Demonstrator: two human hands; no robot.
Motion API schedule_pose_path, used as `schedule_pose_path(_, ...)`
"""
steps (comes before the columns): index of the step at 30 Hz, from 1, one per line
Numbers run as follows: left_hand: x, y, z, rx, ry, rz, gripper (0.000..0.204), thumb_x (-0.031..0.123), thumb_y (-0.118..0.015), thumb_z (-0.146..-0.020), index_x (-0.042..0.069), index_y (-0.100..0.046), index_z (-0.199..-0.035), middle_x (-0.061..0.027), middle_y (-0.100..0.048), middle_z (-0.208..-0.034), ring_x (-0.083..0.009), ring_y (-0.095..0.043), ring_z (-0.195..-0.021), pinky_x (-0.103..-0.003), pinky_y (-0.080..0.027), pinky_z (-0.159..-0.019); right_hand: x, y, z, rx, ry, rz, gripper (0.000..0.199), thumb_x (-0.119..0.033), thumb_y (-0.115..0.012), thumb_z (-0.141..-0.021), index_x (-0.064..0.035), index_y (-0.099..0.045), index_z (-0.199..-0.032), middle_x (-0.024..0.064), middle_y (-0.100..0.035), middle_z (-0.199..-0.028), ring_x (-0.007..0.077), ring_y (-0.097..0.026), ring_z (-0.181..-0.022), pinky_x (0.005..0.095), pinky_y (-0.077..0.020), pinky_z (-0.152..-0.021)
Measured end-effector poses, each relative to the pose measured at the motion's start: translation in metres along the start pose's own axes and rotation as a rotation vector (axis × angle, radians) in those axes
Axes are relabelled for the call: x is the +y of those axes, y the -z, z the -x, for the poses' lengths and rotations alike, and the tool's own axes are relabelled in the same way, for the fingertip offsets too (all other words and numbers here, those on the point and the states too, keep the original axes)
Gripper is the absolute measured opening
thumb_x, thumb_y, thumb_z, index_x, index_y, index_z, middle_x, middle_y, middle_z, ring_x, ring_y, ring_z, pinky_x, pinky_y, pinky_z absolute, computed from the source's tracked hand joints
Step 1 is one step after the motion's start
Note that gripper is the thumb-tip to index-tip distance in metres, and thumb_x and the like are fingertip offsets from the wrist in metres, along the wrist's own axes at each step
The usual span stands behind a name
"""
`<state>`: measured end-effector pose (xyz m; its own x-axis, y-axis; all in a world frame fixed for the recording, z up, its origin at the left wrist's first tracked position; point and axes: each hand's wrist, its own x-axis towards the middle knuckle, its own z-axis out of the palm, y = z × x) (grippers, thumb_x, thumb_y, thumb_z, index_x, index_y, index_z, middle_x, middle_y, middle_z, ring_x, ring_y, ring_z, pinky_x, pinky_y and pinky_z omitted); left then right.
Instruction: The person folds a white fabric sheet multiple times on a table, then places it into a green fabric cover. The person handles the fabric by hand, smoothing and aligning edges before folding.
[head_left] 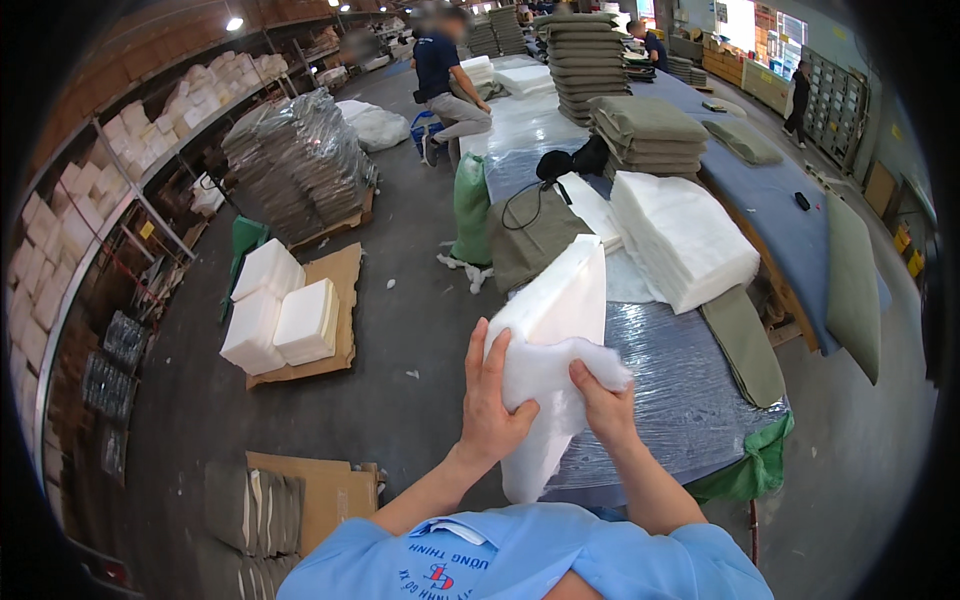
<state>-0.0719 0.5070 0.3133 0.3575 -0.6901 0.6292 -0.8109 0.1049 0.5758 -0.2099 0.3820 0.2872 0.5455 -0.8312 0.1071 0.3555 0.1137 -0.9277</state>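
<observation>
I hold a thick white foam pad (568, 295) on edge in front of me, over the near side of the plastic-covered table. A sheet of fluffy white batting (543, 378) folds over its near end. My left hand (490, 405) grips the pad's left side through the batting, thumb toward me and fingers along the side. The loose right edge of the batting is pinched in my right hand (607, 402). Just beyond, an olive fabric cover (530, 235) lies on the table with a black cord on it. To the right sits a stack of white batting (685, 240).
Clear plastic film covers the table (665, 375). Olive cushions (648, 135) are piled farther back. White foam blocks (268, 312) stand on cardboard at the floor's left. A person (440, 75) leans at the table's far left. A blue-topped table (775, 205) runs along the right.
</observation>
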Motion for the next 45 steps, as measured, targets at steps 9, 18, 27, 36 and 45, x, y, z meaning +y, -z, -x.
schedule_pose_path(9, -0.008, 0.026, -0.028, -0.119, 0.315, 0.562, 0.091, 0.012, -0.083, -0.083, 0.006, -0.037, -0.161, -0.0211, -0.029, -0.165, -0.0332, -0.042, -0.147, -0.047, -0.043, -0.116, 0.05, -0.011, -0.008, 0.063, -0.107, -0.034, 0.027, -0.02, -0.073, -0.102, -0.0006, -0.073, -0.121, 0.0081, -0.075, -0.113, 0.0153, -0.068, -0.103, 0.0301, -0.0526, -0.092)
schedule_pose_path(18, -0.028, 0.019, -0.011, -0.073, 0.285, 0.093, 0.076, 0.008, -0.078, -0.087, 0.004, -0.045, -0.155, -0.0189, -0.058, -0.144, -0.0269, -0.062, -0.128, -0.039, -0.051, -0.108, 0.075, -0.023, -0.007, 0.006, -0.092, 0.339, 0.033, -0.031, -0.068, -0.103, 0.0001, -0.076, -0.11, 0.0154, -0.078, -0.094, 0.0244, -0.073, -0.084, 0.0361, -0.0551, -0.08)
schedule_pose_path(27, -0.027, 0.027, -0.004, -0.007, 0.413, 0.158, 0.073, 0.006, -0.078, -0.087, 0.004, -0.047, -0.153, -0.0205, -0.059, -0.142, -0.0277, -0.062, -0.127, -0.04, -0.05, -0.107, 0.117, 0.039, -0.022, 0.115, -0.291, 0.659, 0.028, -0.022, -0.065, -0.104, -0.0007, -0.072, -0.121, 0.0134, -0.077, -0.1, 0.0195, -0.071, -0.092, 0.0334, -0.0543, -0.083)
schedule_pose_path(36, -0.018, 0.018, -0.003, -0.032, 0.47, 0.253, 0.077, 0.006, -0.077, -0.087, 0.005, -0.043, -0.156, -0.0201, -0.053, -0.145, -0.0292, -0.059, -0.13, -0.041, -0.051, -0.107, 0.026, -0.025, -0.02, -0.262, 0.145, 0.527, 0.03, -0.021, -0.067, -0.1, -0.0085, -0.065, -0.127, 0.0144, -0.068, -0.116, 0.0299, -0.07, -0.092, 0.0403, -0.0548, -0.082)
schedule_pose_path(45, -0.015, 0.017, -0.006, -0.086, 0.305, 0.04, 0.078, 0.004, -0.073, -0.088, 0.005, -0.039, -0.158, -0.0196, -0.055, -0.146, -0.0266, -0.057, -0.132, -0.041, -0.047, -0.111, 0.067, 0.005, -0.05, -0.161, 0.309, 0.774, 0.021, -0.021, -0.066, -0.1, -0.0024, -0.058, -0.094, 0.02, -0.062, -0.09, 0.0431, -0.063, -0.085, 0.048, -0.0518, -0.075)
